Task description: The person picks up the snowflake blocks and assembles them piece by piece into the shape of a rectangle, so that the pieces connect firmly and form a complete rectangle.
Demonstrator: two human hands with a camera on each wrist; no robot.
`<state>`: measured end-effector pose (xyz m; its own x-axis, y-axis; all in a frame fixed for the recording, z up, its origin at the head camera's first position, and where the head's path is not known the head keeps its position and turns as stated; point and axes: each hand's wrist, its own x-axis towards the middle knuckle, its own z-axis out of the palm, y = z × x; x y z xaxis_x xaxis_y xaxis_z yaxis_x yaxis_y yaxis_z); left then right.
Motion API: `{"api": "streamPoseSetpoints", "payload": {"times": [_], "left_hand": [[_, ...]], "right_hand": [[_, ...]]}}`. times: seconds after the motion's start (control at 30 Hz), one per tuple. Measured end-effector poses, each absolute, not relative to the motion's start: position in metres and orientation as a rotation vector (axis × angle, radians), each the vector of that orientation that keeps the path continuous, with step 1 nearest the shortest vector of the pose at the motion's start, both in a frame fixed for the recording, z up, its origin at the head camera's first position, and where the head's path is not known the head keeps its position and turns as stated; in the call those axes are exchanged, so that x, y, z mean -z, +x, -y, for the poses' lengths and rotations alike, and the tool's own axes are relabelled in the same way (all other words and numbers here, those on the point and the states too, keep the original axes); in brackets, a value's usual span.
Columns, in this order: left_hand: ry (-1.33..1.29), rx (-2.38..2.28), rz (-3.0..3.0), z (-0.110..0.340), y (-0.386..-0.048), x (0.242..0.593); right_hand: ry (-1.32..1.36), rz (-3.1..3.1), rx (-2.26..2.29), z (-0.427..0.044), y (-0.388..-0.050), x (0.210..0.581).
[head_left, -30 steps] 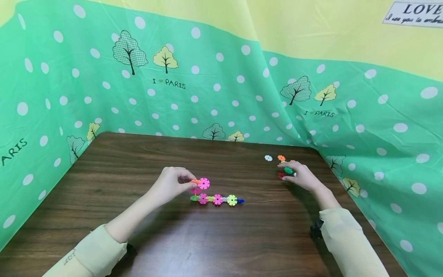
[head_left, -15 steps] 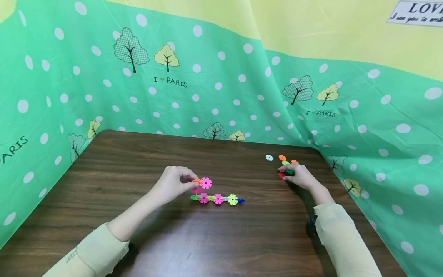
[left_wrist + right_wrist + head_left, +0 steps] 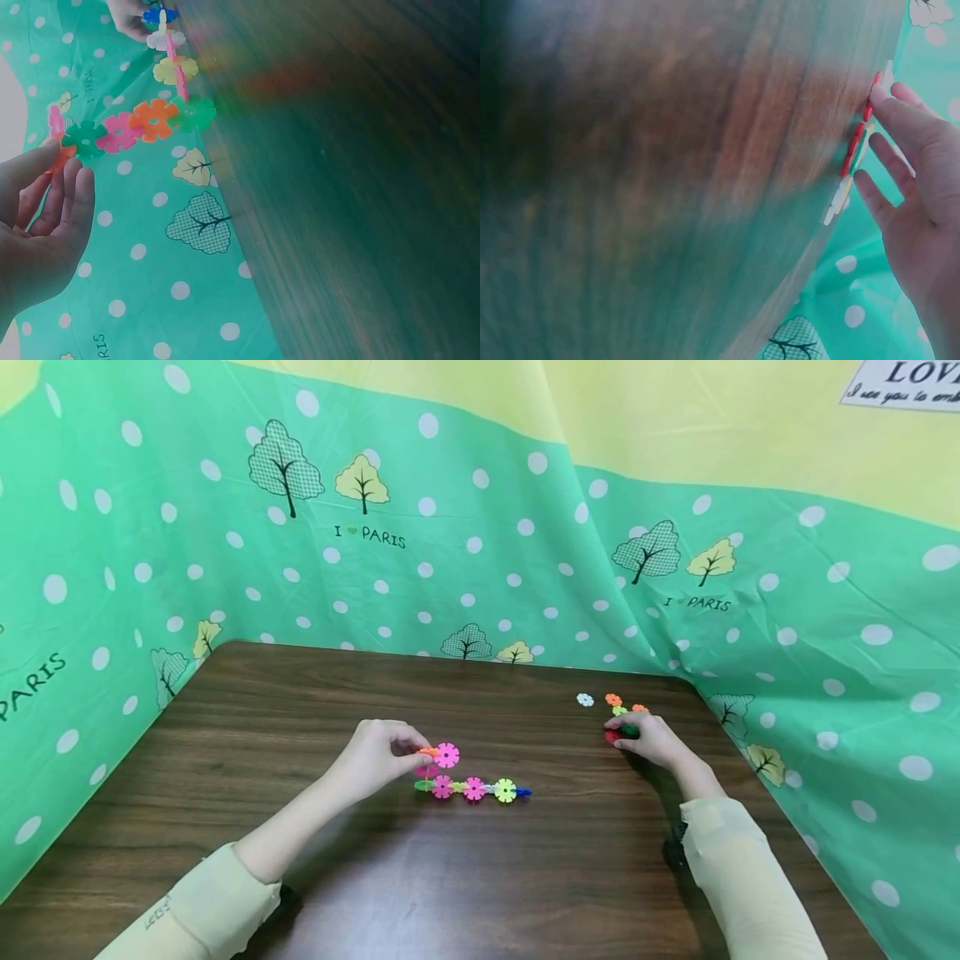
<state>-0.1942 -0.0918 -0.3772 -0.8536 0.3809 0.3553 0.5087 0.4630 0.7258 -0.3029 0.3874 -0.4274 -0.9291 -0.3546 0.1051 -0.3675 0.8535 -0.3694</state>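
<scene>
A chain of interlocking plastic flower discs (image 3: 473, 789) stands on the table, with pink, yellow-green, white, green and blue pieces. At its left end it turns upward through a pink, a dark green and an orange disc (image 3: 63, 150). My left hand (image 3: 378, 760) pinches that orange disc between thumb and fingers; a pink disc (image 3: 447, 755) is attached beside it. At the right, my right hand (image 3: 651, 741) reaches over loose flower discs, its fingers fairly straight and apart. The thumb touches a red disc (image 3: 868, 101). A green disc (image 3: 628, 730) is partly hidden under the fingers.
Past the right hand lie loose discs: a white one (image 3: 585, 700), an orange one (image 3: 613, 699), a yellow-green one (image 3: 619, 711) and another orange one (image 3: 640, 708). The brown wood-grain table (image 3: 300, 693) meets a green dotted curtain (image 3: 420, 543) behind and at both sides.
My right hand has come down and a little closer onto the red and green discs, covering more of the green one. The left hand and chain have hardly moved.
</scene>
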Motion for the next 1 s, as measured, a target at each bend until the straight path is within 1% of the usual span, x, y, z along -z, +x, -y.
{"api": "streamPoseSetpoints", "payload": {"times": [0.17,0.5,0.73,1.0], "left_hand": [[-0.795,1.352,2.559,0.0921,-0.1935,0.3765],[-0.806,1.342,2.561,0.0925,-0.1934,0.3755],[-0.806,1.345,2.564,0.0919,-0.1932,0.3739],[-0.796,1.357,2.563,0.0917,-0.1934,0.3752]], "right_hand": [[0.534,3.058,-0.673,-0.3862,-0.3031,0.4254],[0.595,3.048,-0.65,-0.3842,-0.3057,0.425],[0.533,3.102,-0.649,-0.3892,-0.3079,0.4216],[0.536,3.168,-0.689,-0.3799,-0.3107,0.4204]]}}
